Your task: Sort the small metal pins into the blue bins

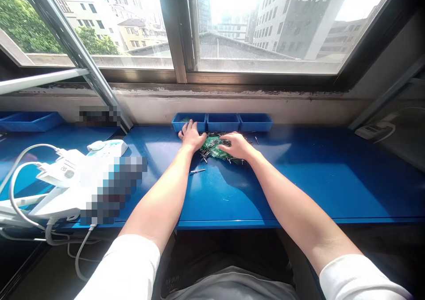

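Note:
A pile of small dark and silvery rod-like parts mixed with green pieces (214,148) lies on the blue table in front of three blue bins. My left hand (191,135) is at the pile's left edge, fingers spread, its fingertips over the front of the left bin (201,126). My right hand (236,145) reaches over the pile's right side, thumb and fingers apart, touching or just above it. Nothing shows held in either hand. One loose part (198,171) lies nearer me, and another (256,140) to the right of the pile.
The middle bin (222,122) and right bin (255,122) stand by the wall. White power strips and cables (63,176) occupy the left of the table (318,176). A metal post (99,85) rises behind them. More blue bins (35,122) sit far left.

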A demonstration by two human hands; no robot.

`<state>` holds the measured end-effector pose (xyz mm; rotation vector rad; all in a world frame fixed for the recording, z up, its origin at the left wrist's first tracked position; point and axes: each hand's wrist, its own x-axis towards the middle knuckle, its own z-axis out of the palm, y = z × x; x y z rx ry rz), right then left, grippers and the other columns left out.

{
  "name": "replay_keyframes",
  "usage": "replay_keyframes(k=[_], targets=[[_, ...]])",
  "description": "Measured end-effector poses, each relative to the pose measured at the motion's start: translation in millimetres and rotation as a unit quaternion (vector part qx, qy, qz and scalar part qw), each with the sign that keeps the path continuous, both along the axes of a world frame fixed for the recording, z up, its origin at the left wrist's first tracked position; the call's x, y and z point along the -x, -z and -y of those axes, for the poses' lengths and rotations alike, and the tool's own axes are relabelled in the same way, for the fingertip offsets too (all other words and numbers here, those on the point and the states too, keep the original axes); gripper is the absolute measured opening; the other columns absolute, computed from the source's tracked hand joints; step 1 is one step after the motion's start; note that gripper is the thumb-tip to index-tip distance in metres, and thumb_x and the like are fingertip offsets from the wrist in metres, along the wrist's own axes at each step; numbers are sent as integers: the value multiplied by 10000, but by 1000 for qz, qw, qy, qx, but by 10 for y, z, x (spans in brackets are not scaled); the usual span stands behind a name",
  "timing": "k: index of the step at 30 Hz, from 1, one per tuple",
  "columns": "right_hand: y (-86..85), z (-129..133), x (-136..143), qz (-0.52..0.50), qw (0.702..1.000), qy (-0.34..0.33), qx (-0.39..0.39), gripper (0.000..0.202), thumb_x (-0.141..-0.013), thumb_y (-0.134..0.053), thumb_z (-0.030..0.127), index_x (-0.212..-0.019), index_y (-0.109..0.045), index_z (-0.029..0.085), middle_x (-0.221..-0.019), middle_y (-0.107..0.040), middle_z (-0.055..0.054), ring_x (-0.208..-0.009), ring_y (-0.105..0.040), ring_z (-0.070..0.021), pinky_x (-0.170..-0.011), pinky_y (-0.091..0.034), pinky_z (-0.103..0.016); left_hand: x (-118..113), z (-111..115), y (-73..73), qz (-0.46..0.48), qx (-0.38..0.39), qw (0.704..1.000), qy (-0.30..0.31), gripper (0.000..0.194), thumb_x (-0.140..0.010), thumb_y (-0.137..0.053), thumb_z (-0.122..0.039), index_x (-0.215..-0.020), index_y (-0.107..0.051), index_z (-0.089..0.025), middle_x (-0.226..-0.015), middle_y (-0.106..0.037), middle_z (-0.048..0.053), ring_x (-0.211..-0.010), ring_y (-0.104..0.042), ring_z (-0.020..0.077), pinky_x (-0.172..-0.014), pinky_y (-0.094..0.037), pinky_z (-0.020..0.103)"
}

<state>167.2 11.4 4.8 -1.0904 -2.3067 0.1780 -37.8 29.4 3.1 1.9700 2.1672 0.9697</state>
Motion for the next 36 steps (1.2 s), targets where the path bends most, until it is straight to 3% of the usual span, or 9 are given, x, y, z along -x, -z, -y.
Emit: replay_keyframes(k=[10,16,20,24,29,36], targets=[[7,-14,21,-35,998,-41,-38,178,-816,-592,277,-881,-745,213,-901,-710,-44,-867,-625,-188,-832,-474,-307,-216,148,-87,36,-75,987,140,346,-783,-530,-351,-1084,-635,-218,-1237,-597,61,-1218,-454,268,-1034,-333,417],[20,-35,27,-45,995,-71,-53,157,-824,-594,249,-826,-749,223,-913,-700,-48,-876,-606,-187,-814,-472,-306,-258,199,-91,91,-40,971,219,291,-797,-530,-372,-955,-687,-185,-1027,-684,67,-1017,-584,241,-917,-426,337],[-28,-13,34,-137,988,-63,-38,162,-831,-578,274,-823,-722,200,-882,-692,-42,-824,-604,-168,-778,-472,-295,-253,237,-125,174,-31,950,257,346,-827,-497,-460,-904,-696,-188,-934,-700,32,-905,-611,211,-830,-449,295],[-106,16,38,-260,966,-5,9,215,-838,-538,354,-836,-671,186,-795,-668,-19,-691,-577,-134,-670,-467,-268,-262,277,-155,227,-39,924,305,361,-821,-516,-477,-927,-693,-180,-911,-687,27,-881,-601,192,-803,-451,278],[-102,-43,26,-351,933,52,57,277,-805,-547,451,-781,-615,183,-670,-611,-1,-584,-528,-120,-556,-429,-252,-323,279,-134,269,-25,908,321,413,-668,-717,-365,-1019,-649,-160,-874,-663,35,-781,-590,157,-703,-464,256],[-98,-71,25,-453,870,61,183,352,-754,-589,538,-836,-562,196,-650,-609,0,-452,-493,-98,-405,-374,-230,-366,220,-109,445,9,838,315,569,-597,-783,-291,-1098,-563,-140,-711,-623,-7,-654,-587,118,-632,-473,244]])
